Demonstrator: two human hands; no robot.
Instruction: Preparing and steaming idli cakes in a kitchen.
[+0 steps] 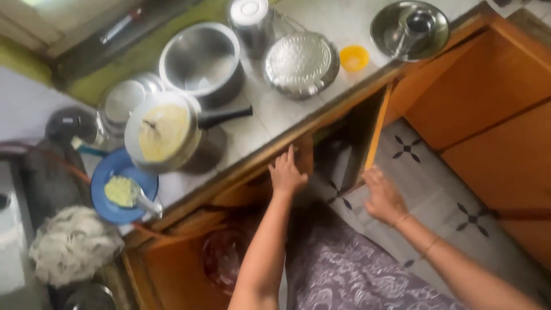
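Observation:
My left hand (286,173) rests with fingers spread against the wooden edge just under the tiled counter (270,117), beside a narrow cabinet door (302,154). My right hand (383,198) reaches toward the lower edge of an open orange-brown cabinet door (376,129), fingers apart, holding nothing. The dark cabinet opening (338,155) lies between the two hands. A patterned grey garment (350,270) covers my lap below.
On the counter stand a pan of pale batter (163,133) with a black handle, a steel pot (201,60), a lidded steel dish (301,62), a small orange bowl (354,57), a steel basin (409,30) and a blue plate (121,192). Wooden cabinets (493,92) stand right; patterned floor tiles (436,201) below.

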